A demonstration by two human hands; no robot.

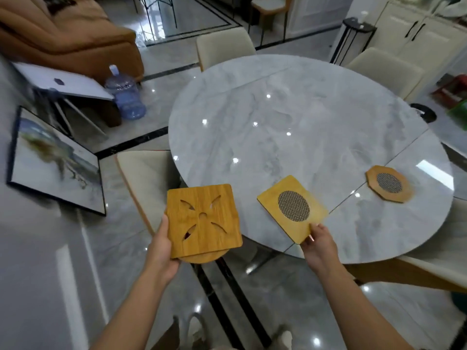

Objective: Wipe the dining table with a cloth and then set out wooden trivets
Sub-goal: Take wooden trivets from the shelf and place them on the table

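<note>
The round grey marble dining table (290,117) fills the middle of the view. An octagonal wooden trivet (389,183) with a mesh centre lies on it near the right edge. My right hand (319,242) pinches the near corner of a square wooden trivet (293,207) with a round mesh centre, held over the table's near edge. My left hand (161,245) grips a stack of trivets (202,221) off the table's left side; the top one is square with cut-out petals, and a round one shows beneath it.
Cream chairs stand around the table: one at the near left (144,178), one at the far side (225,46), one at the far right (384,69). A water jug (125,97), a framed picture (55,162) and a brown sofa (65,34) are on the left.
</note>
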